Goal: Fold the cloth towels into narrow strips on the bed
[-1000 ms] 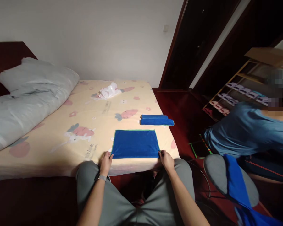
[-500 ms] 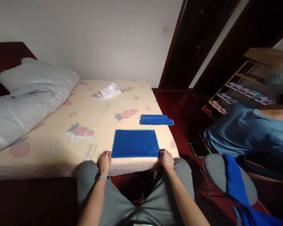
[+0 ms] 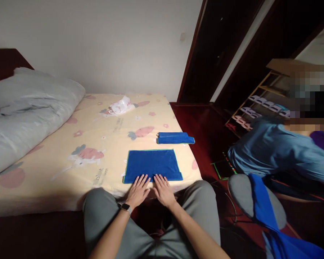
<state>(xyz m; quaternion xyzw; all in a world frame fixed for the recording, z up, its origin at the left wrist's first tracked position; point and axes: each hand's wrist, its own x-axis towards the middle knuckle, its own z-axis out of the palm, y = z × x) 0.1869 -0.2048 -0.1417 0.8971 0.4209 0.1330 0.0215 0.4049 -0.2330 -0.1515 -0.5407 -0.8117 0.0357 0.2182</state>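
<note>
A blue towel (image 3: 152, 162) with green edging lies flat on the bed near its front edge, with a narrow strip folded over along the side closest to me. My left hand (image 3: 138, 190) rests on that near edge, fingers spread and palm down. Beside it, my right hand (image 3: 163, 190) lies the same way, its fingertips on the folded strip. Neither hand grips anything. Just beyond the towel, toward the right side of the bed, are folded blue towels (image 3: 175, 138), narrow and lying close together.
The bed (image 3: 97, 158) has a patterned yellow sheet. A grey quilt (image 3: 29, 104) is heaped at left, and a crumpled white plastic bag (image 3: 121, 105) lies farther back. At right, a person in a blue shirt (image 3: 275, 151) sits near a stool (image 3: 239, 194) draped with blue cloth and a shoe rack (image 3: 259, 90).
Both hands have left the towel's near corners and come together at the middle of its near edge, fingers now spread. A strip along that edge is folded over. The view has shifted slightly right.
</note>
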